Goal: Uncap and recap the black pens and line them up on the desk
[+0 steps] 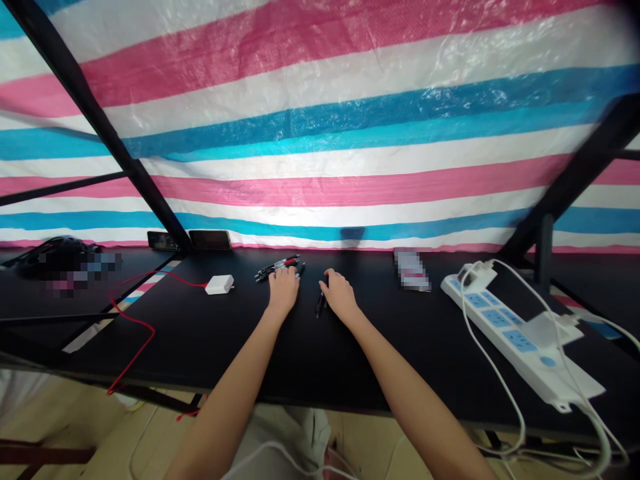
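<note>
My left hand lies palm down at a small group of pens, its fingers reaching over their near side. Some of these pens have red and silver parts; others look dark. One dark pen sticks out to the right of that hand's fingers. A short gap separates it from my right hand, which rests on the black desk with thumb and forefinger apart. Black pens lie by the right hand's thumb side, partly covered by the hand. No pen can be seen held in it.
A white charger with a red cable sits left of the pens. Two phones lean at the back. A blurred packet lies right. A white power strip with plugs and cables fills the right side. Black frame bars slant upward.
</note>
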Available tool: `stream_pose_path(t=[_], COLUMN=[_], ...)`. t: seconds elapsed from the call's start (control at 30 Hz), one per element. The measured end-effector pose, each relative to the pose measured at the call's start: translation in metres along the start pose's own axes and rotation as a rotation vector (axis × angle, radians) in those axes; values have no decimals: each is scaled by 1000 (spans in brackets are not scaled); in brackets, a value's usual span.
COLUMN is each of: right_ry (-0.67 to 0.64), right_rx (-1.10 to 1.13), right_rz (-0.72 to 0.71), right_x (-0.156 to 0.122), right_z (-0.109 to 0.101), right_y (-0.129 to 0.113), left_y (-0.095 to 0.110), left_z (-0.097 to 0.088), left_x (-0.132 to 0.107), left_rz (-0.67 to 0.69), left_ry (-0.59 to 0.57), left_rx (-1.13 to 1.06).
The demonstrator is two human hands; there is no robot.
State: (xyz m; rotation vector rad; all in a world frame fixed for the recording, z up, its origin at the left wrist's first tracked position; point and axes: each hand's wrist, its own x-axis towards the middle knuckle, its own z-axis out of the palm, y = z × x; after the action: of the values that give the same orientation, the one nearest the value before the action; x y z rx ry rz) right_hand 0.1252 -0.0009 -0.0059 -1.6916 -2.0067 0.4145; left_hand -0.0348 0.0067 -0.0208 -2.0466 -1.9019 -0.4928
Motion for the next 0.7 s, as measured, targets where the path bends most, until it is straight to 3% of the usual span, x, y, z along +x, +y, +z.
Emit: stream_pose_path(t=[0.23,0.43,0.7], right_ry=[2,24,228], right_rx=[-13,63,728], right_rz=[-21,25,119], right_x=[0,1,18], right_z=[0,1,8], right_y=[1,2,17], left_y=[0,7,21], left_z=[2,-6,-21], left_x=[2,3,0], left_rz=[1,85,301], left_ry=[0,15,39], left_rx=[-43,-126,-214])
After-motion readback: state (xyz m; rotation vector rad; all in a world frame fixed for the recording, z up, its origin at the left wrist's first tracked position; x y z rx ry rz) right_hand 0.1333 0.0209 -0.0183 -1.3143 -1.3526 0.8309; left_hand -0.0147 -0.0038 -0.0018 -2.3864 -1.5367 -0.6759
